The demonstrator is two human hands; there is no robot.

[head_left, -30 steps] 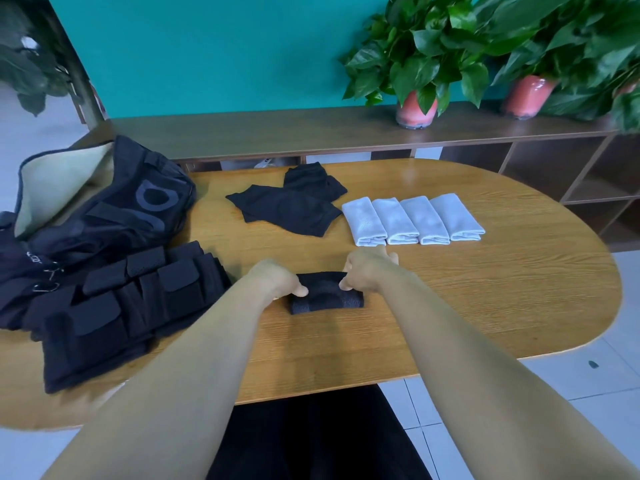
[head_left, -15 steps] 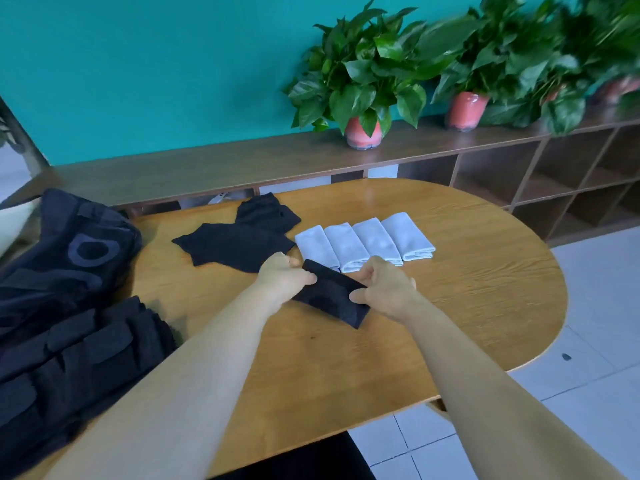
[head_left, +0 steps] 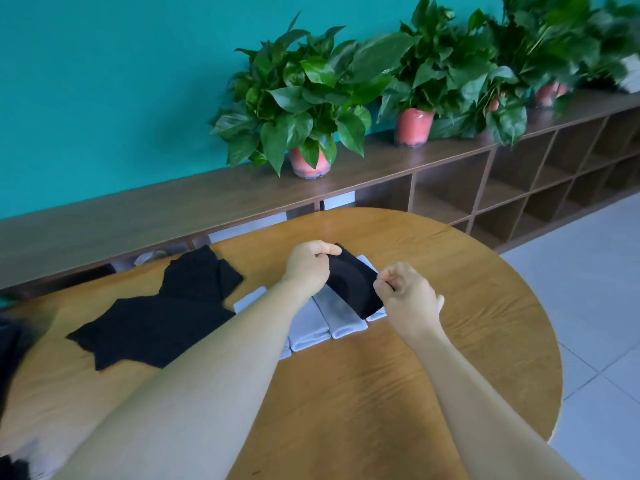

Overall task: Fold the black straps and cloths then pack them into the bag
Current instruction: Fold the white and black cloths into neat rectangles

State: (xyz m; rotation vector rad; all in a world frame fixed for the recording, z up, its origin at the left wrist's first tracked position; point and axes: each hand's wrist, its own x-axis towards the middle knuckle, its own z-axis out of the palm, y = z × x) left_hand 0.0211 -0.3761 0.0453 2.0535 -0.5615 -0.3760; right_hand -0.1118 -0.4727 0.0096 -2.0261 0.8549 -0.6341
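Folded black strap held above the white cloths near the tabletop's far edge — left hand pinches its far end, right hand its near end; long axis runs diagonally between them. Bag out of view.

A wooden table with a rounded end is seen from above. A spread of black cloths is laid flat on its left part. Just to their right, a row of folded white towels is set side by side, partly hidden. Behind the table, potted plants are lined up on a long dark wooden shelf
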